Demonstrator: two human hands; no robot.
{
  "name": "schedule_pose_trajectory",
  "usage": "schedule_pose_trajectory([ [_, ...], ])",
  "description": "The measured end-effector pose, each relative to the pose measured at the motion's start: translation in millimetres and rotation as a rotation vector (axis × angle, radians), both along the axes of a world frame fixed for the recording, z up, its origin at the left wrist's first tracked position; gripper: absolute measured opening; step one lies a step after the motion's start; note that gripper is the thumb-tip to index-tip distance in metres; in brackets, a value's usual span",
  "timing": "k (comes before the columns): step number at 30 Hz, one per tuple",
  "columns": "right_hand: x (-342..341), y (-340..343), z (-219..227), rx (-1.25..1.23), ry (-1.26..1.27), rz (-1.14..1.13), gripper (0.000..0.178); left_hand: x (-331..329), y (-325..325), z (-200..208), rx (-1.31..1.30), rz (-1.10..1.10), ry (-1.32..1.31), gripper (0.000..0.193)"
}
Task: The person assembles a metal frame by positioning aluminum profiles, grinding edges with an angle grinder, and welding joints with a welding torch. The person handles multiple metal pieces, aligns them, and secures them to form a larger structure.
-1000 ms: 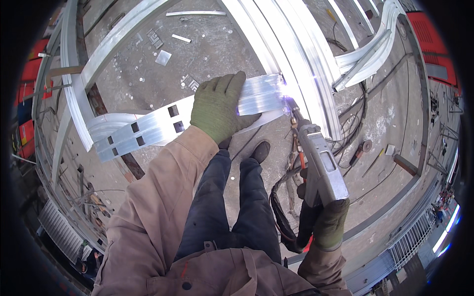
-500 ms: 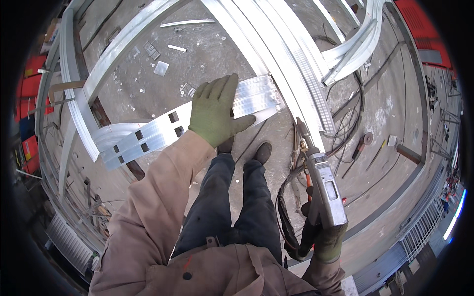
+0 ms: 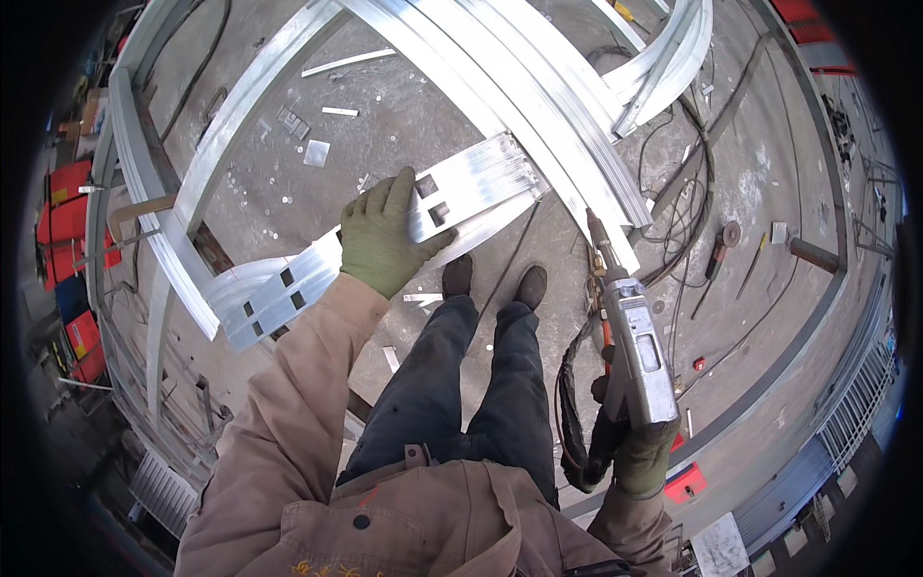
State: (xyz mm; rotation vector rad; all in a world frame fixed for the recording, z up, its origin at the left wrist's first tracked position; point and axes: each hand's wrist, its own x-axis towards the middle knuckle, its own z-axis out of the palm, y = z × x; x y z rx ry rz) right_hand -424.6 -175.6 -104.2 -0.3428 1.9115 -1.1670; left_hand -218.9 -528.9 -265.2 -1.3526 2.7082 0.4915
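My left hand (image 3: 383, 238), in a green glove, lies across a silvery ribbed metal strip (image 3: 479, 181) with square cutouts. Its fingers stretch toward the far edge, and the thumb is spread apart on the right. The strip slants from lower left to upper right, its right end by the curved aluminium frame (image 3: 538, 120). On the right, my gloved right hand (image 3: 642, 464) is closed round the handle of a metal-bodied welding gun (image 3: 638, 332). The gun's nozzle points up toward the frame's lower end, and a dark cable hangs beside it. The gun partly hides the right fingers.
Curved metal profiles (image 3: 673, 67) lie at upper right. An angle grinder-like tool (image 3: 721, 248), cables (image 3: 707, 159) and a steel bar (image 3: 813, 256) are on the right. Small offcuts (image 3: 316, 153) litter the grey floor. A red box (image 3: 686, 483) stands at lower right.
My left hand has slid left along the strip, uncovering cutouts on its right. The view has shifted a little. My right hand keeps hold of the welding gun.
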Motion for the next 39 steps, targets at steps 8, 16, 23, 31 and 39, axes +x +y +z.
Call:
schedule_pose_trajectory([
  [8,12,-11,1,0.057,0.013,-0.054,0.129,6,-6,-1,0.003,-0.044,0.048,0.115],
  [16,24,-19,-9,0.157,0.063,-0.02,0.144,9,6,-14,-0.126,-0.039,0.148,0.121],
  [23,15,-13,-31,0.077,-0.124,-0.145,0.138,9,10,-21,-0.147,-0.018,0.192,0.121],
  [31,5,-13,-31,0.166,-0.097,-0.142,0.134,8,12,-22,-0.155,-0.022,0.179,0.118],
  [39,-4,-9,-27,0.115,-0.152,-0.116,0.137,12,13,-26,-0.2,-0.028,0.191,0.121],
])
